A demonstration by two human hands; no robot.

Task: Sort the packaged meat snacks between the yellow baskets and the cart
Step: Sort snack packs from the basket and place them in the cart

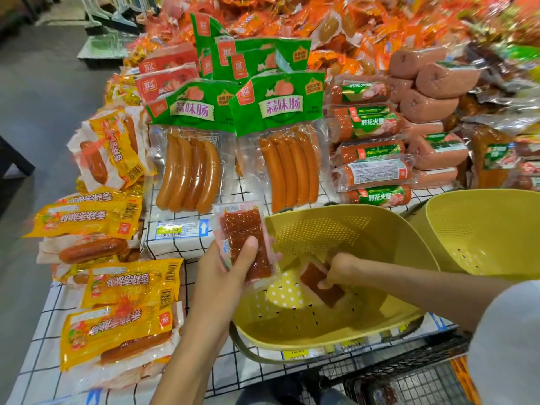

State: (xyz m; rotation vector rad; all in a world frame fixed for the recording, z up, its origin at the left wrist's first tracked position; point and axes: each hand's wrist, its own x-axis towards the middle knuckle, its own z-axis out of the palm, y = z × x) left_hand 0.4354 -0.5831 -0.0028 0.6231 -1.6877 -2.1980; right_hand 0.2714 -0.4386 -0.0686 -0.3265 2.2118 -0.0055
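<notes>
- Cart [409,381]: dark wire, lower rt. corner, below the table edge; contents too blurred to tell.
- Sleeve [508,331]: white, on the rt. arm, which enters from the rt.
- Cloth [43,331]: white w/ black grid, covers the table.
- L hand [230,270]: grasps packet A [245,241], thumb across its front, fingers behind. Packet A is clear w/ a red-brown meat slab, held upright over the left rim of basket 1 [336,226].
- R hand [339,267]: inside basket 1, fingers curled round packet B [318,283]. Packet B is the same kind, tilted, low in the basket near its perforated floor; whether it touches the floor can't be told.
- Basket 1: yellow, perforated, sits at the table's near edge; dark handle hangs below its front.
- Basket 2 [482,229]: same type, just rt. of basket 1, tipped toward the camera.
- Yellow packs [122,325]: single sausages, stacked along the table's left side.
- Price tag [181,229]: on the cloth, left of packet A.
- Green packs [190,147]: two side by side, long sausages, behind basket 1.
- Ham rolls [374,173]: green-labelled, stacked rt. of the green packs.
- Pink logs [432,106]: piled further rt.
- Orange heap [350,13]: loose packets, far back.
</notes>
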